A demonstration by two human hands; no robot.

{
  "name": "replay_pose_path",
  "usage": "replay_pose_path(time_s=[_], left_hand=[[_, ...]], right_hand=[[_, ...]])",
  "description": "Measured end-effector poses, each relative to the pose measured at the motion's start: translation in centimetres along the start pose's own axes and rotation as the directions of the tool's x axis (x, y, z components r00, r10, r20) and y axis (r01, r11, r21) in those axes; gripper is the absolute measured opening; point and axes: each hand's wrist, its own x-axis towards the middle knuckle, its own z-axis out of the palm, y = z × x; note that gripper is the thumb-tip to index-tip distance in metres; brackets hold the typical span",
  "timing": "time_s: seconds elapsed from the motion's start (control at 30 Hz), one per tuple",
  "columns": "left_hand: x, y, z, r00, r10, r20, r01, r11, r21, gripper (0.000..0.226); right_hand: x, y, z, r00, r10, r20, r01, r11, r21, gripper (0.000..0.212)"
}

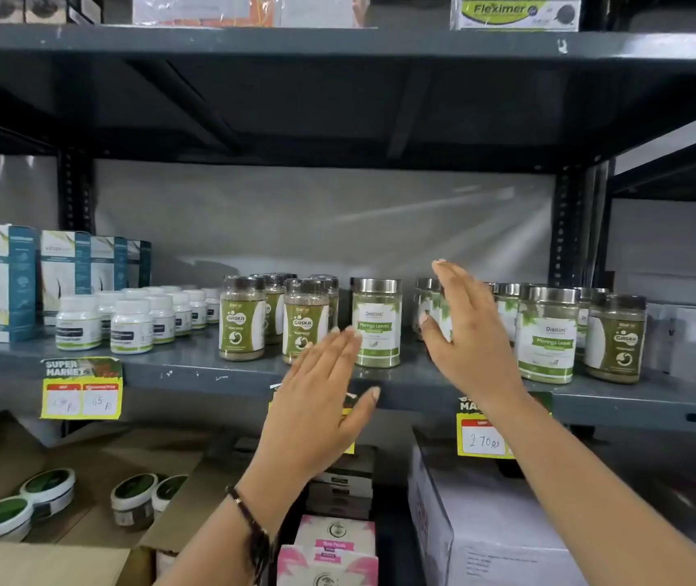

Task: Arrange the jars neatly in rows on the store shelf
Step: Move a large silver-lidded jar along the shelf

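On the grey metal shelf (194, 367) at chest height, both hands are raised with fingers straight and together, palms flat, holding nothing. The left hand (321, 399) has its fingertips just in front of a lone Moringa Leaves jar (376, 323) with a silver lid; whether they touch it cannot be told. The right hand (471, 327) stands edge-up to the right of that jar, palm turned toward it, and covers part of the jars behind it.

To the left of the lone jar stands a cluster of Gaska jars (274, 317) with dark lids, upright and close together. To the right, a second group of jars (549, 332) stands upright in a loose bunch, one more Gaska jar (615, 338) at its right end. Farther left are small white bottles (130, 321) and teal and white boxes (3, 281). A grey plastic sheet (316, 222) hangs behind the shelf. Yellow price tags (82, 389) hang from the shelf's front edge. Below lie cardboard boxes (481, 526) and round tubs (48, 486) with green lids.

The left forearm rises from the bottom centre, a dark bracelet (249, 516) at the wrist; the right forearm comes up from the lower right corner.
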Motion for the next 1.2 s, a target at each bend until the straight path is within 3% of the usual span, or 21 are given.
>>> replay_pose_path(time_s=[0.13, 0.27, 0.43, 0.67, 0.87, 1.03, 1.2], left_hand=[[-0.7, -0.6, 1.0, 0.997, 0.016, 0.077, -0.018, 0.999, 0.027, 0.056], [-0.3, -0.8, 1.8, 1.0, 0.01, 0.0, -0.01, 1.0, 0.021, 0.046], [-1.0, -0.6, 2.7, 0.998, -0.009, -0.061, 0.007, 1.0, -0.027, 0.043], [-1.1, -0.9, 2.9, 0.998, 0.007, -0.064, -0.009, 0.999, -0.035, 0.041], [-1.0, -0.9, 3.2, 0.995, 0.009, -0.095, -0.014, 0.999, -0.049, 0.041], [-1.0, -0.8, 3.6, 0.99, -0.003, -0.139, -0.002, 0.999, -0.04, 0.043], [-0.9, -0.5, 3.9, 0.989, -0.024, -0.144, 0.021, 0.999, -0.026, 0.046]], right_hand=[[2.3, -0.4, 0.5, 0.987, 0.056, 0.152, -0.061, 0.998, 0.032, 0.046], [5.3, -1.2, 1.9, 0.93, 0.174, 0.324, -0.182, 0.983, -0.007, 0.058], [7.3, -1.8, 3.4, 0.838, 0.328, 0.436, -0.369, 0.93, 0.01, 0.067], [7.0, -2.2, 3.0, 0.883, 0.366, 0.295, -0.422, 0.893, 0.156, 0.048], [5.2, -1.6, -5.5, 0.923, 0.363, 0.123, -0.384, 0.87, 0.31, 0.041], [2.5, 3.1, -13.2, 0.888, 0.454, -0.069, -0.454, 0.891, 0.019, 0.039], [0.2, 9.1, -16.2, 0.854, 0.481, -0.199, -0.519, 0.764, -0.382, 0.046]])
